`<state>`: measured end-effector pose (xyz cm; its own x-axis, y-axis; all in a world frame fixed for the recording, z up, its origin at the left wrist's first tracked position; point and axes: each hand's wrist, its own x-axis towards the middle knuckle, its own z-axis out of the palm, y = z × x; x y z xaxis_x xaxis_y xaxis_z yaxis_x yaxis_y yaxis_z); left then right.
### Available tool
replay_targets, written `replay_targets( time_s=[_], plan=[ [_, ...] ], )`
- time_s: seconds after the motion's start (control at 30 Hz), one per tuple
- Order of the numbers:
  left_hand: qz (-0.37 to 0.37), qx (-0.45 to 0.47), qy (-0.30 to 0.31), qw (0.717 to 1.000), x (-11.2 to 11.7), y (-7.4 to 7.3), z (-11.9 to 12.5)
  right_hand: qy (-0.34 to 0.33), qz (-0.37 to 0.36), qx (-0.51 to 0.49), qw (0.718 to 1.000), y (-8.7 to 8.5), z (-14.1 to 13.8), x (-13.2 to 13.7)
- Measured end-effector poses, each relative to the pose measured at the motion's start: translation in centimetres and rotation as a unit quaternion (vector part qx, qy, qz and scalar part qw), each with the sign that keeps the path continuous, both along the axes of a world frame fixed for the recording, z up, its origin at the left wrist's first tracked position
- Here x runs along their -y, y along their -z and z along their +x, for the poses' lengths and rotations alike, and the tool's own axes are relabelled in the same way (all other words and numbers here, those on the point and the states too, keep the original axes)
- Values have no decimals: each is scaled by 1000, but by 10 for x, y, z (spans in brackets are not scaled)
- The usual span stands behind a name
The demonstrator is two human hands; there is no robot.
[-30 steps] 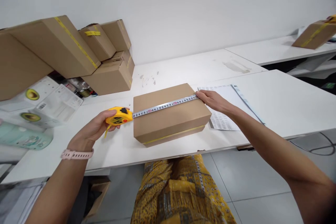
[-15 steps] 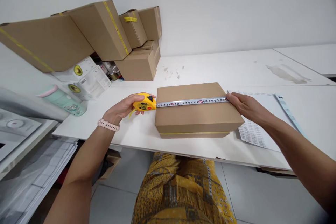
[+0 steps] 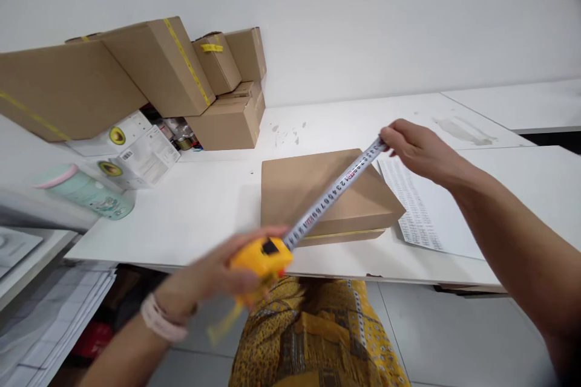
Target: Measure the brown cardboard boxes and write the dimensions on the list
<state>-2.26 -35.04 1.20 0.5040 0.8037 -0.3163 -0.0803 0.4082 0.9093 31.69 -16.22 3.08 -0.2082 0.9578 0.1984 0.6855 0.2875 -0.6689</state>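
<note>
The left hand (image 3: 213,281) is blurred, off the near edge of the desk (image 3: 195,217), and its grip is closed around a yellow tape measure (image 3: 261,259). The blade (image 3: 333,193) runs up and to the right in a slant, lifted above a flat cardboard box (image 3: 295,187) that lies on the desk near the front edge. The right hand (image 3: 415,148) pinches the blade's far end between thumb and fingers, held above the box's far right corner.

Far left on the desk lies a mint bottle (image 3: 86,193). Behind it are white avocado-print cartons (image 3: 136,151) and a leaning stack of brown boxes (image 3: 154,66) against the wall. A printed sheet (image 3: 422,211) lies just right of the box, tucked partly under it.
</note>
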Motion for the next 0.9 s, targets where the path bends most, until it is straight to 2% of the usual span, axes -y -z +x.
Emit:
replay_targets(
  time_s=[0.07, 0.13, 0.2, 0.27, 0.33, 0.43, 0.7, 0.8, 0.9],
  plan=[
    [-98, 116, 37, 988, 22, 25, 41, -59, 7, 11, 998, 0, -19, -15],
    [-111, 178, 13, 978, 30, 47, 83, -110, 1, 49, 993, 7, -40, -33],
    [-96, 219, -46, 970, 27, 56, 118, -138, -11, 79, 987, 16, -57, -52],
    [-85, 228, -96, 965, 18, 54, 140, -148, -26, 95, 984, 25, -67, -66],
    [-86, 223, -123, 963, 12, 47, 150, -148, -36, 108, 982, 31, -70, -73],
    [-97, 219, -131, 962, 13, 42, 156, -160, -49, 100, 981, 36, -69, -74],
    [-127, 214, -144, 958, 26, 46, 175, -196, -75, 14, 978, 43, -63, -73],
    [-125, 215, -149, 957, 24, 45, 177, -193, -67, 11, 979, 49, -64, -78],
    [-115, 206, -145, 961, 25, 45, 167, -188, -66, -22, 980, 48, -64, -81]
  ],
)
